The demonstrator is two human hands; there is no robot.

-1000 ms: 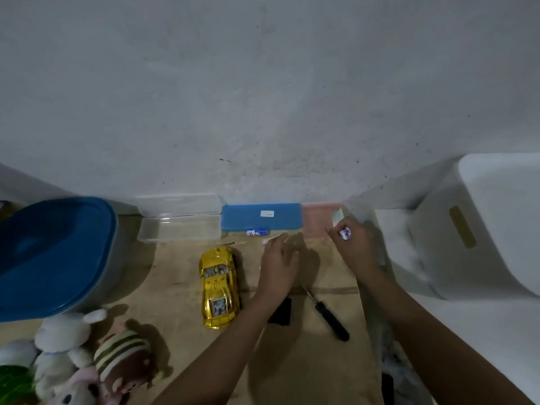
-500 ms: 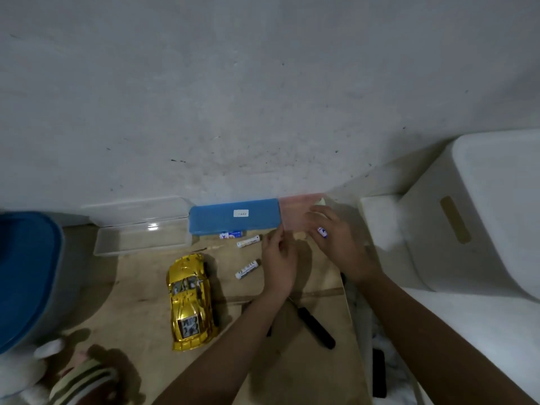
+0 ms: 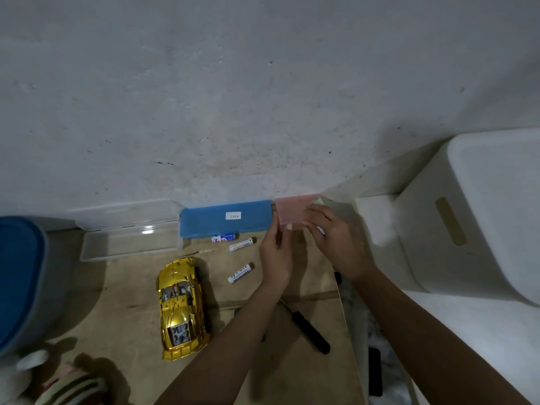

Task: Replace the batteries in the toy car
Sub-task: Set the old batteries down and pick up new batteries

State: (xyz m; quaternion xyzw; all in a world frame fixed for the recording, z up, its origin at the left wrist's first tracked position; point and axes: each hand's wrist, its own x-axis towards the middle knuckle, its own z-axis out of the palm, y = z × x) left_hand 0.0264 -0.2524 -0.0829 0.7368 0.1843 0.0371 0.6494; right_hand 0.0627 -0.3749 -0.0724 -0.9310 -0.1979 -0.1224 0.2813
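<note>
A gold toy car lies on the wooden board, left of my arms. Two white batteries and a blue-and-white battery lie loose between the car and the blue box. My left hand grips the near left corner of a translucent pink box by the wall. My right hand rests on the pink box's right side with a small blue-and-white battery between its fingers. A black-handled screwdriver lies under my left forearm.
A clear open case stands left of the blue box. A blue-lidded bin fills the left edge, soft toys the lower left. A white bin stands at the right. A black object lies past the board's right edge.
The view has shifted right and closer. My left hand has risen from the board and taken the pink box's corner. My right hand stays at the pink box holding the battery.
</note>
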